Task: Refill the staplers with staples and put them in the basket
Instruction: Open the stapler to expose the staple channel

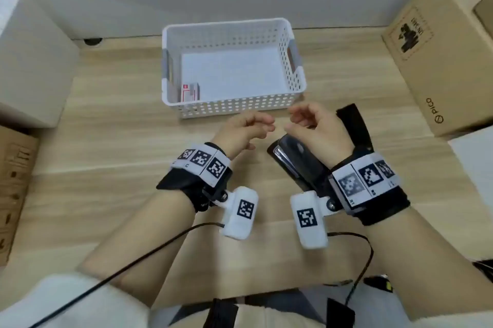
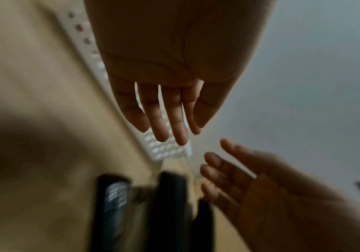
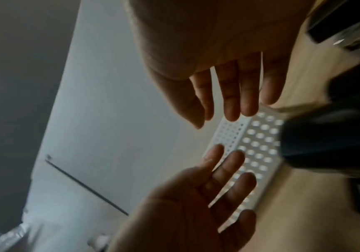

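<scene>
A black stapler (image 1: 298, 161) lies on the wooden table under my right wrist, and its metal channel shows along its left side. My left hand (image 1: 256, 124) and right hand (image 1: 296, 122) hover close together just above and beyond it, fingertips nearly meeting. The left wrist view shows the left hand (image 2: 174, 133) with relaxed fingers holding nothing, and the stapler (image 2: 170, 204) blurred below. In the right wrist view, the right hand (image 3: 230, 109) is likewise relaxed and empty. The white perforated basket (image 1: 240, 107) stands right behind the hands, with a small red-and-white staple box (image 1: 190, 91) in its near left corner.
A large cardboard box (image 1: 437, 60) stands at the right and a white box (image 1: 29, 60) at the left, with another cardboard box (image 1: 16, 189) below it. Cables (image 1: 133, 263) trail from both wrist cameras toward me across the near table.
</scene>
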Motion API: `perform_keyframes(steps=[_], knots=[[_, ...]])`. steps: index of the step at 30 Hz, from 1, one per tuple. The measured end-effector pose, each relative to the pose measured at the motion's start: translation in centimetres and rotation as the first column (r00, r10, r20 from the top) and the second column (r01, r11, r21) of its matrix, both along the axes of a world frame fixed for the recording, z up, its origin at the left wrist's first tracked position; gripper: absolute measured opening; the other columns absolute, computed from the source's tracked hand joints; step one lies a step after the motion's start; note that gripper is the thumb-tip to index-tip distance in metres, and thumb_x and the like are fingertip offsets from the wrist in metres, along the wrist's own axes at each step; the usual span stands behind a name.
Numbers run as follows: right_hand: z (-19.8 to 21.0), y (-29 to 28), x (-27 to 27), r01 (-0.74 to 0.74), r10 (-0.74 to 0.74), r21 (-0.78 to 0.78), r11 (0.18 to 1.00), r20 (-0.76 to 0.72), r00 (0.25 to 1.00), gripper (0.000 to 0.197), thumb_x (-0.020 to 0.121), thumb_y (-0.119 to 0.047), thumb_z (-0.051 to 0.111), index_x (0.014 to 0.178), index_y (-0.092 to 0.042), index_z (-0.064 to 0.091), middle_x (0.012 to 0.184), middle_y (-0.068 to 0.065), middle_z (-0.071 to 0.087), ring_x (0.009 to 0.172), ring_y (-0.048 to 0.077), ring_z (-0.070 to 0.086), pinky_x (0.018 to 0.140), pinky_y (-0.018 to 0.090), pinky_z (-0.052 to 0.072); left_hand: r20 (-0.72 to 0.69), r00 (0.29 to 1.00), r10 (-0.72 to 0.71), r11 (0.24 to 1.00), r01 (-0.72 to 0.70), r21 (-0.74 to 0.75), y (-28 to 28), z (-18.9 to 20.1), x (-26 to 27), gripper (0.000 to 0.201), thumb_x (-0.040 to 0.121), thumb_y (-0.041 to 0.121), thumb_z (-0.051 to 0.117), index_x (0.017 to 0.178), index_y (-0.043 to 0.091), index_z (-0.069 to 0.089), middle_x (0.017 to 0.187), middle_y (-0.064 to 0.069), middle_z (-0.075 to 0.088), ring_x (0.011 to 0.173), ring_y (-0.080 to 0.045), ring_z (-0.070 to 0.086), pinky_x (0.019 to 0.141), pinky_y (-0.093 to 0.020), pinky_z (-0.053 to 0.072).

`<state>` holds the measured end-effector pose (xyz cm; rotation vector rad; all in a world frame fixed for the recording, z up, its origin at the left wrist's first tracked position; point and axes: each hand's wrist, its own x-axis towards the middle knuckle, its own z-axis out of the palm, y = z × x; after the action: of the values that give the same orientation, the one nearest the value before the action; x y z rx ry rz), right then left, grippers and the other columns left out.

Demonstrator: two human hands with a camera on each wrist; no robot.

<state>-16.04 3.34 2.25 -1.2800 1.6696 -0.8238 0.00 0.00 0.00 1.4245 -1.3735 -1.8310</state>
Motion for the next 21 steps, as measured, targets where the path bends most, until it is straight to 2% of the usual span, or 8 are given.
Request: perform_keyframes(steps=[3,6,7,9,10,12,17,21], knots=[[-1.9,0.9,-0.5,-0.143,0.158,0.072,0.987,-0.303,0.940,0.039,0.080,-0.021,0.068,0.115,-0.020,0.053,0.114,0.002,0.054,0.100,0.011,0.051,0.086,0.017,0.039,0.065,0.996,-0.059,0.998,0.061,-0.034,0.7,-2.3,-1.3,0.033,0.086,-0.004,0.047,0.110,0.017,0.056,0.105,0.003,0.056,0.089,-0.006,0.051,0.071,-0.013,0.042],[-3.4,2.0,-0.6,-0.171,0.221,0.176,0.969,-0.328,0.918,0.061,0.078,-0.021,0.070,0.132,-0.018,0.040,0.132,0.005,0.049,0.119,0.019,0.048,0.094,0.023,0.036,0.106,0.984,-0.140,0.989,0.144,-0.037,1.2,-3.9,-2.3,0.052,0.081,-0.015,0.042,0.125,0.011,0.048,0.118,0.001,0.050,0.110,-0.011,0.044,0.081,0.001,0.038],[-3.8,2.2,-0.6,-0.146,0.203,0.191,0.971,-0.325,0.923,0.065,0.078,-0.020,0.070,0.134,-0.019,0.038,0.132,0.005,0.051,0.121,0.022,0.049,0.096,0.026,0.038,0.082,0.983,-0.167,0.985,0.170,-0.035,1.0,-4.3,-2.5,0.055,0.079,-0.018,0.043,0.127,0.009,0.046,0.122,-0.003,0.052,0.114,-0.015,0.047,0.091,-0.005,0.040],[-4.2,2.5,-0.6,-0.095,0.157,0.191,0.977,-0.341,0.927,0.062,0.078,-0.020,0.070,0.133,-0.022,0.039,0.128,0.005,0.056,0.117,0.024,0.053,0.095,0.032,0.043,0.082,0.971,-0.227,0.971,0.231,-0.055,0.7,-4.9,-2.8,0.054,0.077,-0.016,0.049,0.124,0.010,0.049,0.124,-0.012,0.057,0.117,-0.026,0.052,0.104,-0.037,0.042],[-4.3,2.6,-0.5,-0.079,0.140,0.185,0.980,-0.349,0.927,0.059,0.078,-0.021,0.070,0.130,-0.023,0.042,0.124,0.003,0.059,0.114,0.024,0.056,0.093,0.032,0.045,0.122,0.960,-0.253,0.964,0.261,-0.051,0.6,-5.0,-2.7,0.051,0.076,-0.013,0.052,0.120,0.012,0.053,0.121,-0.015,0.059,0.114,-0.029,0.054,0.102,-0.045,0.043],[-4.3,2.5,0.0,-0.092,0.152,0.174,0.980,-0.372,0.916,0.055,0.077,-0.022,0.070,0.126,-0.025,0.046,0.119,0.001,0.062,0.109,0.023,0.058,0.090,0.032,0.047,0.165,0.946,-0.280,0.956,0.290,-0.035,0.4,-5.0,-2.5,0.041,0.076,-0.009,0.055,0.112,0.012,0.058,0.110,-0.018,0.063,0.105,-0.034,0.059,0.096,-0.049,0.046],[-4.1,1.4,2.7,-0.288,0.333,0.178,0.941,-0.338,0.880,0.053,0.075,-0.021,0.071,0.124,-0.026,0.050,0.118,-0.002,0.063,0.108,0.021,0.058,0.092,0.032,0.046,0.380,0.906,-0.185,0.958,0.253,-0.138,0.9,-5.3,0.3,0.037,0.068,-0.004,0.069,0.104,0.004,0.064,0.104,-0.019,0.065,0.103,-0.033,0.058,0.085,-0.030,0.044],[-4.3,0.1,6.5,-0.498,0.525,0.172,0.850,-0.346,0.777,0.052,0.074,-0.021,0.070,0.123,-0.026,0.052,0.117,-0.002,0.065,0.108,0.023,0.059,0.090,0.033,0.045,0.494,0.867,-0.068,0.972,0.169,-0.164,1.9,-5.7,4.9,0.038,0.063,0.005,0.078,0.098,0.003,0.064,0.102,-0.019,0.062,0.101,-0.034,0.054,0.083,-0.033,0.041]])
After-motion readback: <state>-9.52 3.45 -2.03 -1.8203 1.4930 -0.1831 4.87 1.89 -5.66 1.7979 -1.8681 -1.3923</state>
